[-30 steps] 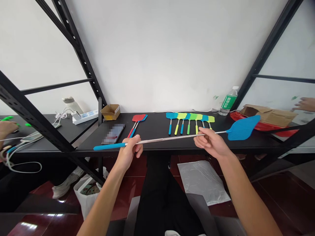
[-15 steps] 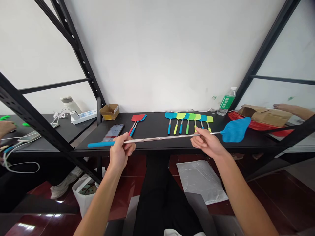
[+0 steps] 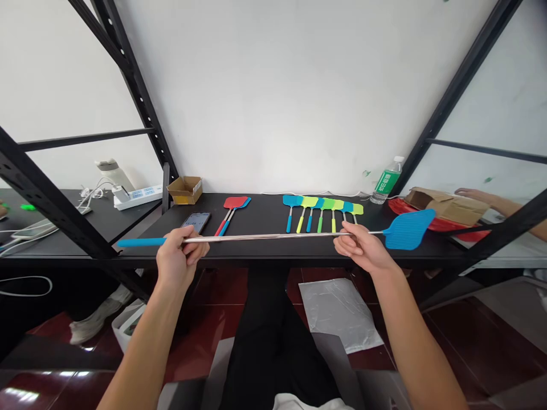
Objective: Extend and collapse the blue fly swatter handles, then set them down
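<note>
I hold a long blue fly swatter level over the front edge of the black table. Its telescopic metal rod is drawn out between my hands. My left hand is closed round the rod beside the blue handle. My right hand pinches the thin end of the rod just left of the blue head. Behind the rod, a row of several short blue and green swatters lies on the table. A red and a blue swatter lie together farther left.
A phone lies on the table near my left hand, a small cardboard box behind it. At the right stand a green-labelled bottle and a cardboard piece on red material, with another person's hand beside it. Black rack posts flank the table.
My left hand has moved left along with the handle, and the rod between my hands has grown longer. My right hand and the blue head have barely shifted.
</note>
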### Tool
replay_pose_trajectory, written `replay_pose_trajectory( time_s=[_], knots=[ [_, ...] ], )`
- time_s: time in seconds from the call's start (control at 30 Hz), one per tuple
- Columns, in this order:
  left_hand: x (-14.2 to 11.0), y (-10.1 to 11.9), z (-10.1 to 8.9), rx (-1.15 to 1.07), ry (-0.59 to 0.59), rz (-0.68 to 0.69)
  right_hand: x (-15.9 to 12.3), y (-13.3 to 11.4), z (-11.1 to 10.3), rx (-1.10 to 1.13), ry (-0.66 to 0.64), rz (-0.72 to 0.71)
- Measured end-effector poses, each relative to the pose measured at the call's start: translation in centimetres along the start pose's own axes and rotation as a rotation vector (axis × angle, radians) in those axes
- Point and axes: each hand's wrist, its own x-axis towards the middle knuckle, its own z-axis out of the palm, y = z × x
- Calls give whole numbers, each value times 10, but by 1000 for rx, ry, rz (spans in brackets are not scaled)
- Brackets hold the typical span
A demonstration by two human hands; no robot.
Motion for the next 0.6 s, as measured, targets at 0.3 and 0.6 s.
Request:
replay_pose_trajectory(
  time_s=[0.3, 0.6],
  knots=[
    [3, 5, -13, -15, 40, 22, 1, 1, -3, -23, -27, 11],
    [10, 9, -29, -20, 81, 20, 1, 2, -22, -19, 1, 4]
  ],
)
